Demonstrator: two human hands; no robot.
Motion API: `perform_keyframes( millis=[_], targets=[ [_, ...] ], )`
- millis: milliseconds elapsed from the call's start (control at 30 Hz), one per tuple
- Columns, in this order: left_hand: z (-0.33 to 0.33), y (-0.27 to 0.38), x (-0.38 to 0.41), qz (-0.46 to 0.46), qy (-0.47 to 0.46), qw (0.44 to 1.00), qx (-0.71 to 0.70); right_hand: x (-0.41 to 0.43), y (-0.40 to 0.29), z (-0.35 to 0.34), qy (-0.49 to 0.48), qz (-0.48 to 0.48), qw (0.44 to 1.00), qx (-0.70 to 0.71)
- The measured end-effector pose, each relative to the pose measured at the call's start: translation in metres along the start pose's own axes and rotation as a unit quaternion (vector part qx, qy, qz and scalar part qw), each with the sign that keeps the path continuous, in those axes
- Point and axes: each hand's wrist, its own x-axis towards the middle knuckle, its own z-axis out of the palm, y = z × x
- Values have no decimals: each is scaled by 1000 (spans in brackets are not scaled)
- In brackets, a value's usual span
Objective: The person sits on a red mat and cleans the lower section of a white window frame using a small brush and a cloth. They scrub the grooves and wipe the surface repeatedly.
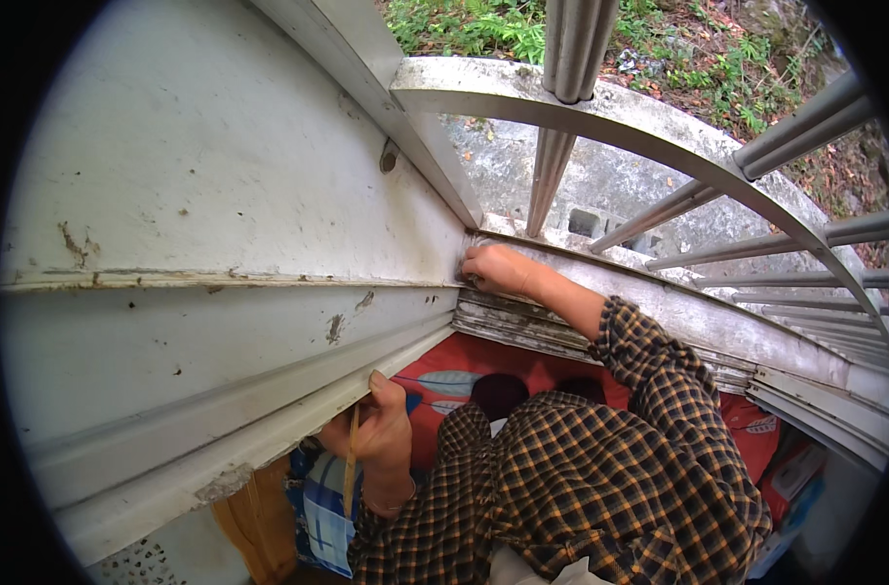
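My right hand (497,268) is curled into the far corner of the white window frame (444,248), above the sliding track (521,319). A small greyish thing shows at its fingers, mostly hidden, so its kind is unclear. Lower and to the left, my left hand (377,431) has its thumb against the near edge of the frame (327,420). A thin yellowish stick (350,468) runs down across its palm and appears held by it; some of the fingers are hidden behind the frame edge.
Metal security bars (678,208) with a curved flat rail (634,131) stand outside the window, above a concrete ledge (488,161) and green plants. Below me lie red leaf-patterned fabric (451,365) and blue checked fabric (331,504). A brown wooden piece (261,523) stands at lower left.
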Motion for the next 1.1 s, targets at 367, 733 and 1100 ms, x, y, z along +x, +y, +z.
perform_keyframes(
  millis=[367, 733, 1100],
  targets=[
    [11, 17, 12, -22, -58, 997, -37, 44, 2, -25, 354, 345, 846, -200],
    [24, 31, 9, 17, -55, 998, 1, 39, 51, -20, 279, 374, 843, -269],
    [29, 11, 23, 8, -40, 999, -16, 12, -18, -21, 236, 337, 890, -200]
  ],
)
